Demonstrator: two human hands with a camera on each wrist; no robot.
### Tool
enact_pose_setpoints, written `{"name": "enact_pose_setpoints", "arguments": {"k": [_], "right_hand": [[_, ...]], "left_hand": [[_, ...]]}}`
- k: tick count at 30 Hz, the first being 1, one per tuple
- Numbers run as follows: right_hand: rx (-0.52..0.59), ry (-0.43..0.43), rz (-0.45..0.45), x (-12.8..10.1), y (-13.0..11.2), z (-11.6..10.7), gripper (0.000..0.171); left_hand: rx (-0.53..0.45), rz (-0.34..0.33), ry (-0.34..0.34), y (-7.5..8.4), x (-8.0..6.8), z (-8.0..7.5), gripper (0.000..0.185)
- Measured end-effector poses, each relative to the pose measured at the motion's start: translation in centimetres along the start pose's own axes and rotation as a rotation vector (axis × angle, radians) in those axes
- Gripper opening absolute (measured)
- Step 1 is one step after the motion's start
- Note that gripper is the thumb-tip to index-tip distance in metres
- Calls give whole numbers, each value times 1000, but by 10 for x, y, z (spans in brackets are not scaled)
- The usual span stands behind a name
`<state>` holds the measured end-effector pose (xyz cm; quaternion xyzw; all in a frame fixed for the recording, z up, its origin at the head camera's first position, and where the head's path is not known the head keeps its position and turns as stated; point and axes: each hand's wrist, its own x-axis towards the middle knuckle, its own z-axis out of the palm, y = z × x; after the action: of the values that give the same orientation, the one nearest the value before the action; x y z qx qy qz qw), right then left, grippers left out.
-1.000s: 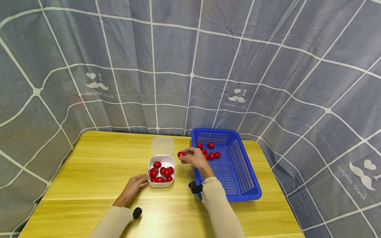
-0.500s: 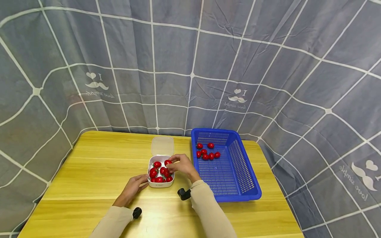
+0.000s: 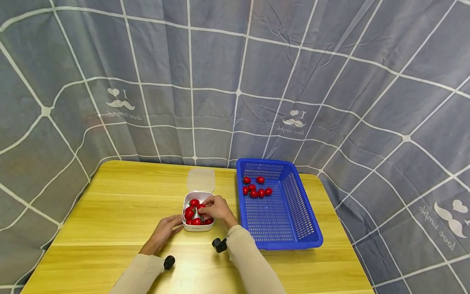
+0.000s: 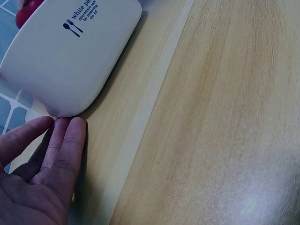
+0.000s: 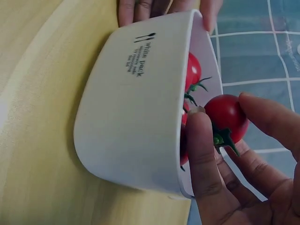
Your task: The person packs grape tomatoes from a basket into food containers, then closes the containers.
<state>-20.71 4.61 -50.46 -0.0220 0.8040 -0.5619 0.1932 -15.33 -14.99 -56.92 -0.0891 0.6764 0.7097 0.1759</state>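
Note:
A white plastic food box [image 3: 198,228] stands on the wooden table with several cherry tomatoes [image 3: 189,213] inside. My left hand [image 3: 163,232] rests at its left side; in the left wrist view its nearly straight fingers [image 4: 68,154] touch the box's lower corner. My right hand [image 3: 219,212] reaches over the right part of the opening. Between thumb and fingertips it pinches a red cherry tomato [image 5: 227,115] with a green stem, just at the rim in the right wrist view. More tomatoes [image 5: 192,70] show behind the front wall, partly hidden.
The box's translucent lid [image 3: 201,180] lies folded back behind it. To the right stands a blue perforated basket [image 3: 275,222] with several cherry tomatoes [image 3: 253,194] near its far left corner. A grey grid-patterned curtain [image 3: 213,110] hangs along the table's back edge.
My right hand has carried a tomato leftward from beside the basket to the box and now sits lower and farther left over it. The left hand has stayed in place.

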Motion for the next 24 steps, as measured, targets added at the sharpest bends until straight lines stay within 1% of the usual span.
{"name": "enact_pose_setpoints", "arguments": {"k": [6,11,13,17,24], "right_hand": [[14,20,-20,1,3,1,19],[2,23,-59,1,1,-8,28],[8,21,-76,1,-1,-14,31],[38,26,-98,-1,-8,-29,31],[76,89,-121,-3,-17,-63,29]], "left_hand": [[0,5,-2,1,0,1,56],[9,2,-5,1,1,1,55],[15,1,-5,1,1,1,55],[23,6,3,1,0,1,56],[28,14,7,0,-1,1,56]]}}
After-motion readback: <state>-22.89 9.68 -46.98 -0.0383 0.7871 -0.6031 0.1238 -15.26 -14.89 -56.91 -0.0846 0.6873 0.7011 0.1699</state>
